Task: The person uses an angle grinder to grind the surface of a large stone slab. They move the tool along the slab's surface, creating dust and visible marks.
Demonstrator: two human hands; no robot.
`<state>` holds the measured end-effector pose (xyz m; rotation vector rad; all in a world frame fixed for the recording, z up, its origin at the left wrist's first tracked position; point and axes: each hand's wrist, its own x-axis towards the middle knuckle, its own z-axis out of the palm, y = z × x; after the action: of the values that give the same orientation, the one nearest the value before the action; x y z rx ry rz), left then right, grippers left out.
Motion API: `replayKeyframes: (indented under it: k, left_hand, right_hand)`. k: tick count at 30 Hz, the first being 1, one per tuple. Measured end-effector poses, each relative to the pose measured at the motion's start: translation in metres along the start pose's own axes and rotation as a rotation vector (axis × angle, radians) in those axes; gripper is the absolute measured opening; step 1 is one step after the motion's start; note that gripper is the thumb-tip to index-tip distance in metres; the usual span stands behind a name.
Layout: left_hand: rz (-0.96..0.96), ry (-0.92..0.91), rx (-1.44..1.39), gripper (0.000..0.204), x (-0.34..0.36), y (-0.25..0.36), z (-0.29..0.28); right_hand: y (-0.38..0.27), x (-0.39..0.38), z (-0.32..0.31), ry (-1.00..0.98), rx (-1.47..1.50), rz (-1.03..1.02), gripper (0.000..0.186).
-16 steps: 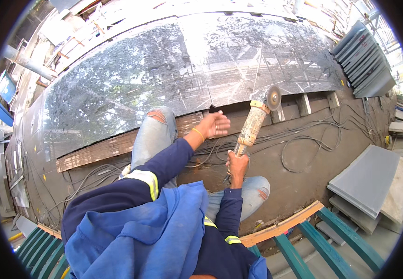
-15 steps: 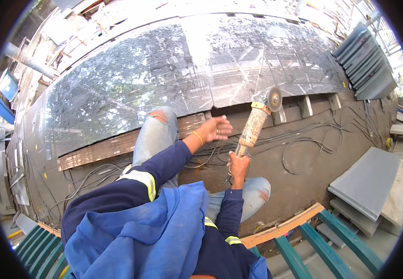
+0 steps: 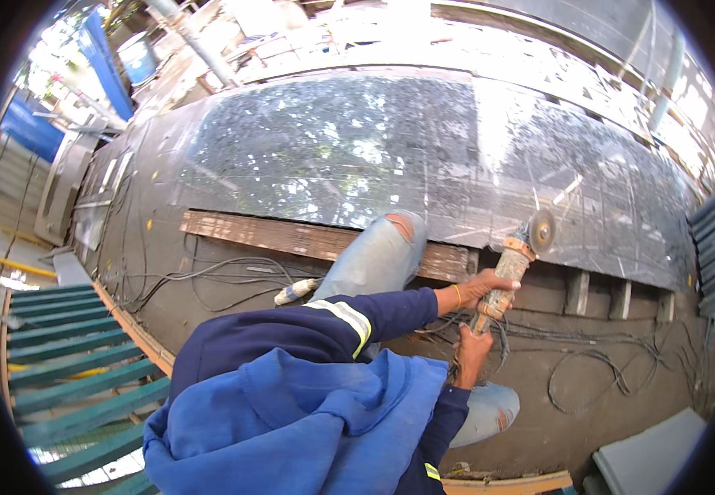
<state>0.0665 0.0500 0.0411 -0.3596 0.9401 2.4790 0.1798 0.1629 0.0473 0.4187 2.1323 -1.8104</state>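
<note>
An angle grinder [image 3: 512, 266] with a worn, dirt-covered body points away from me, its round disc [image 3: 542, 231] at the near edge of a large dark polished stone slab [image 3: 308, 157]. Whether the disc touches the slab, I cannot tell. My left hand [image 3: 488, 290] is closed around the middle of the grinder's body. Lower down, my right hand [image 3: 473, 353] grips its rear handle, where the cord comes out. Part of each hand's fingers is hidden by the tool. Beneath the slab's near edge runs a long wooden plank [image 3: 291, 239].
Cables [image 3: 588, 388] lie in loops over the muddy ground. Beside my left leg rests a whitish cylindrical tool [image 3: 295, 291]. A green slatted bench [image 3: 85, 379] is at the left; grey slabs [image 3: 650, 458] lie at the lower right. Corrugated sheets [image 3: 712, 247] stand at the right.
My left hand, open and apart from the grinder before, has closed around its body. The view has swung left, so the slab and grinder appear farther right.
</note>
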Motion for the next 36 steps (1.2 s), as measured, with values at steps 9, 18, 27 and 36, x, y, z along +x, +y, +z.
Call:
replayKeyframes:
  k: [9,18,27,36]
  left_hand:
    - [0.004,0.006,-0.043,0.038,-0.004,0.01,-0.006]
    - [0.005,-0.088,0.204,0.043,0.016,0.027,0.003]
    - [-0.081,-0.144,0.048,0.046,0.013,0.033,-0.013]
    - [-0.038,-0.142,0.043,0.045,-0.004,0.025,-0.016]
  right_hand:
    - [0.013,0.017,0.004,-0.056,-0.007,0.039,0.027]
    - [-0.006,0.016,0.006,-0.093,0.182,-0.017,0.033]
    - [-0.007,0.01,0.002,-0.351,0.729,-0.001,0.049]
    - [-0.016,0.003,0.007,-0.306,0.586,-0.002,0.039]
